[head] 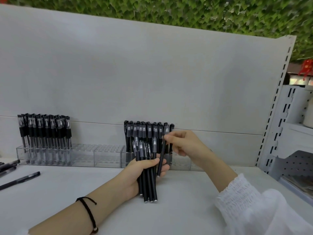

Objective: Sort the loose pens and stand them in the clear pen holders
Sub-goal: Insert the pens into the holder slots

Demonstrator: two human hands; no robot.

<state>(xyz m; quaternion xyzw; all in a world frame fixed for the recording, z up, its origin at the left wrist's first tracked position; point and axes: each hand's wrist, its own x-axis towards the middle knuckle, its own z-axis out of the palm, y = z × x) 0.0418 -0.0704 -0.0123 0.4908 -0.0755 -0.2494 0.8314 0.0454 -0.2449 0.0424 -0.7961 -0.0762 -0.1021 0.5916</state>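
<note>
At centre frame a bundle of black pens [149, 189] is gripped upright in the left hand [145, 168], fingers curled; a single pen [161, 156] is pinched by the right hand [184, 146] — before the clear pen holders [101, 155] (partly filled). At lower left, loose pens [20, 179] are seen.

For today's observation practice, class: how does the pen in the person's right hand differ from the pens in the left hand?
Number: the right hand pinches a single pen; the left hand grips a bundle of pens. Hold: the single pen is pinched near its cap; the bundle of pens is gripped round the middle. Shared: black barrels, caps uppermost, roughly upright.
</note>
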